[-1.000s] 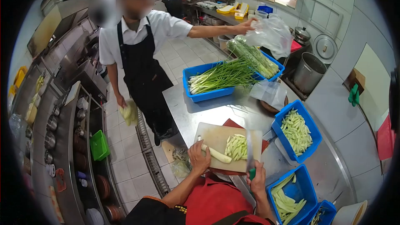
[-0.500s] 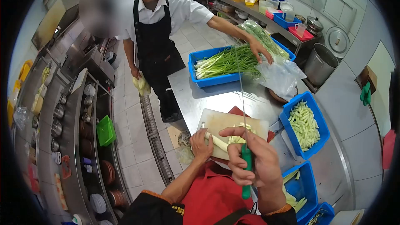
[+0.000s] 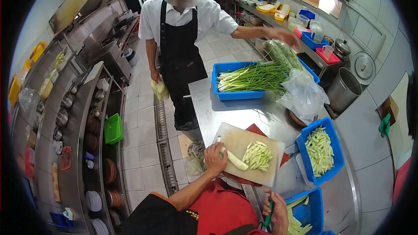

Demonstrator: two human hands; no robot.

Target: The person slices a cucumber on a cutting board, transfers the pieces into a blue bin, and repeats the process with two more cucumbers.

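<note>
My left hand (image 3: 215,159) is closed over one end of a long, pale-green peeled vegetable (image 3: 236,161), pressing it to the white cutting board (image 3: 230,133). A pile of cut pale-green pieces (image 3: 257,156) lies on the board, right of the whole vegetable. Low at the right, my right hand (image 3: 278,213) grips the green handle of a knife (image 3: 270,211). Its blade points up near the board's right edge and is hard to make out. A reddish-brown board or mat (image 3: 253,128) shows from under the cutting board.
One blue bin (image 3: 320,122) holds cut pieces; another (image 3: 320,198) holds long pale strips. Spring onions fill a blue tub (image 3: 238,95) beside a plastic bag (image 3: 305,98). Across the metal table stands a person in a black apron (image 3: 180,52), holding pale vegetables. Shelves (image 3: 93,148) line the left.
My right hand has lowered the knife from above the board to its lower right. The other person's outstretched hand has lifted off the plastic bag. My view has shifted slightly.
</note>
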